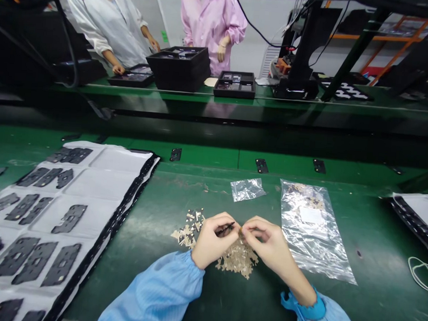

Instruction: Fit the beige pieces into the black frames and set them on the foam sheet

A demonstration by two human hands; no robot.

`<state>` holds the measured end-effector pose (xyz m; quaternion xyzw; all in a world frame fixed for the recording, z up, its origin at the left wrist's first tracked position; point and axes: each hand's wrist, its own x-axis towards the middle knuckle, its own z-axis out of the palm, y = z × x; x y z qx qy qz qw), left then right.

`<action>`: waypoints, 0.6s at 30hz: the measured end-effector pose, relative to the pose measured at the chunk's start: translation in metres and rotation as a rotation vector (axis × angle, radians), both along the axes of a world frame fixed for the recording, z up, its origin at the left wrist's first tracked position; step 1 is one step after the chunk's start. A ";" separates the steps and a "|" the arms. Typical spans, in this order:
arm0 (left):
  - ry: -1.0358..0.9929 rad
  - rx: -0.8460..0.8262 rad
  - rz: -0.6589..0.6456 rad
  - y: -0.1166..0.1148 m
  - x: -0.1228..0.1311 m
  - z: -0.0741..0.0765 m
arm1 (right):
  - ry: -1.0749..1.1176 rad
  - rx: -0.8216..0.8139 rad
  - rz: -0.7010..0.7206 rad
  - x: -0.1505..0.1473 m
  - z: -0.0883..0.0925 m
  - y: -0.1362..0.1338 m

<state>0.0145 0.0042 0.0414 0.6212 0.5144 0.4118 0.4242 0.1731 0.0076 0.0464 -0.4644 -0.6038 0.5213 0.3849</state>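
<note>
My left hand (216,239) is closed in a pinch, with a small dark piece (227,227) between its fingers. Right beside it, my right hand (267,240) has thumb and forefinger pressed together; what they pinch is too small to name. The fingertips of both hands nearly meet above a pile of small beige pieces (238,260) on the green table (222,308). Left of my left hand lies a looser scatter of small pale and dark pieces (189,229). Blue sleeves cover both forearms.
A white tray (95,186) with several black plates stands left. A large clear bag (315,231) and a small one (247,189) lie right and ahead. Another tray (423,214) and a rubber band (424,274) are far right. Two people stand behind a shelf with black boxes (179,70).
</note>
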 end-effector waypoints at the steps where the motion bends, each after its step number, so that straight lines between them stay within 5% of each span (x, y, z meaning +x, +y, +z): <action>1: -0.011 -0.026 0.003 0.001 0.000 0.000 | 0.014 -0.012 0.006 0.000 0.000 0.000; 18: 0.091 0.137 0.052 -0.006 0.003 -0.002 | 0.011 0.005 -0.045 -0.006 -0.008 -0.003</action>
